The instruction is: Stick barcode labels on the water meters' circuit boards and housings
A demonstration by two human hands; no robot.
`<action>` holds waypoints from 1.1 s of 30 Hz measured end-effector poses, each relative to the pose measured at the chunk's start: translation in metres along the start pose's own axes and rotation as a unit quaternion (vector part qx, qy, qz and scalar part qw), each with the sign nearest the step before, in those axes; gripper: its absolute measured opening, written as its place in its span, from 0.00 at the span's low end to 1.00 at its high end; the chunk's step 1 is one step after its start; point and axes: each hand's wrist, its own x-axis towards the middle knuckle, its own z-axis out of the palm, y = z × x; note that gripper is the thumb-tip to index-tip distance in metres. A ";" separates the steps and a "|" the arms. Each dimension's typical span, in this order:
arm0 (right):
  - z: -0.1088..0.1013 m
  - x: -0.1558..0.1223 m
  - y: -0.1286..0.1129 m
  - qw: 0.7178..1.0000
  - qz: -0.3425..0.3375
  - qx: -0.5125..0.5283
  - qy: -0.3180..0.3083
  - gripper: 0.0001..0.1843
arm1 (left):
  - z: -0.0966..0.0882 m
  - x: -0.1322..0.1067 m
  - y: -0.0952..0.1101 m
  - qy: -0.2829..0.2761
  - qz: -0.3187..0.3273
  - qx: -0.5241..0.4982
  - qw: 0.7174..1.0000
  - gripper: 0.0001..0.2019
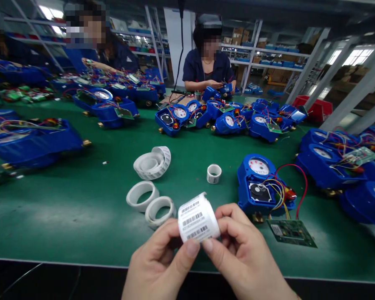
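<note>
Both my hands hold a small white roll of barcode labels (197, 217) just above the near edge of the green table (81, 216). My left hand (158, 266) grips the roll from the left, its thumb pressed on the lower edge. My right hand (246, 258) pinches it from the right, thumb beside the left thumb. Just beyond my right hand lies an open blue water meter (262, 183) with a white dial, coloured wires and a green circuit board (290, 232) attached.
Two empty white tape rings (150, 202), a loose label roll (153, 162) and a small core (214, 173) lie ahead. Several blue meters fill the right side, far middle and left. Two people in dark blue work across the table. Metal shelving stands behind.
</note>
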 end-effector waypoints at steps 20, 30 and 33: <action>-0.015 -0.008 0.021 0.989 0.022 0.107 0.100 0.16 | 0.007 0.010 -0.010 -0.026 -0.152 -0.121 0.981 0.16; -0.003 -0.010 0.024 0.960 0.103 0.185 0.185 0.19 | 0.007 0.013 -0.008 -0.057 -0.166 -0.130 0.976 0.15; -0.004 -0.010 0.027 0.958 0.096 0.192 0.189 0.20 | 0.009 0.013 -0.011 -0.056 -0.179 -0.147 0.971 0.16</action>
